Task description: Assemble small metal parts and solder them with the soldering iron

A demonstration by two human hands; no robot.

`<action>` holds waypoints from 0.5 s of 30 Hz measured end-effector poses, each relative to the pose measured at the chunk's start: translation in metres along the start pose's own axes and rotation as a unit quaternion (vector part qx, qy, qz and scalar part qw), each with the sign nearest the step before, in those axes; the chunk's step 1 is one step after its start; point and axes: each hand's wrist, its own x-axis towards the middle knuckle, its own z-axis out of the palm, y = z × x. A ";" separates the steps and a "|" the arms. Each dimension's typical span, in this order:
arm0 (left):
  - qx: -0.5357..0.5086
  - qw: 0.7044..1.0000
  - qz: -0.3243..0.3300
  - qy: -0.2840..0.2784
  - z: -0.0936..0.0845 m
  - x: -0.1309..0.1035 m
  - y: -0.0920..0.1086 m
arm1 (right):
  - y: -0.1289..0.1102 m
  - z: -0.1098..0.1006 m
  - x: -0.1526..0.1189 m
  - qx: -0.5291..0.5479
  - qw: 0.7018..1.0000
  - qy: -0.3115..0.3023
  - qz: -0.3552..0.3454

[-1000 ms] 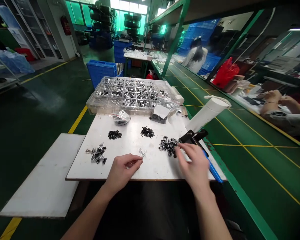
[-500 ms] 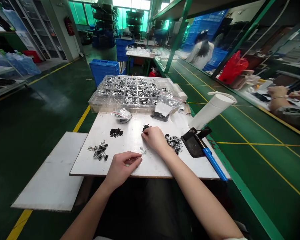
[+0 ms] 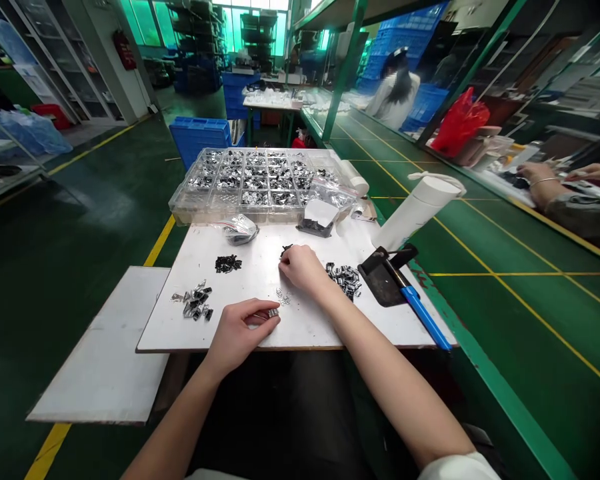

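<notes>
Near the front edge of the white board (image 3: 180,333), my left hand (image 3: 245,331) pinches a small metal part (image 3: 273,313) between thumb and fingers. My right hand (image 3: 303,269) is closed at a small dark pile (image 3: 286,249); what its fingertips hold is hidden. Tiny silvery pieces (image 3: 283,297) lie between the hands. A pile of small black parts (image 3: 228,264) lies left of centre. Black and silver parts (image 3: 198,301) are heaped at the left, and more metal parts (image 3: 345,280) lie beside my right forearm.
A clear divided box (image 3: 260,177) full of parts stands behind, with two plastic bags (image 3: 241,229) (image 3: 320,219) before it. At the right are a blue-handled tool (image 3: 425,317), a black holder (image 3: 383,283) and a white cylinder (image 3: 417,212). Another person's hands (image 3: 543,183) show far right.
The metal part between my left fingertips now shows clearly. The whole view has shifted slightly, and my right hand stays at the dark pile. The other person's hands have moved a little.
</notes>
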 end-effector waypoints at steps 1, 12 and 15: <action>0.000 1.000 0.000 0.001 0.000 0.000 0.000 | 0.001 -0.003 -0.004 0.004 1.000 0.000 -0.008; 0.002 1.000 -0.005 0.000 0.000 0.002 0.005 | 0.025 -0.018 -0.061 0.087 0.992 -0.055 -0.068; 0.008 1.000 0.003 0.000 0.000 0.001 0.004 | 0.025 -0.010 -0.059 0.089 0.992 -0.052 -0.077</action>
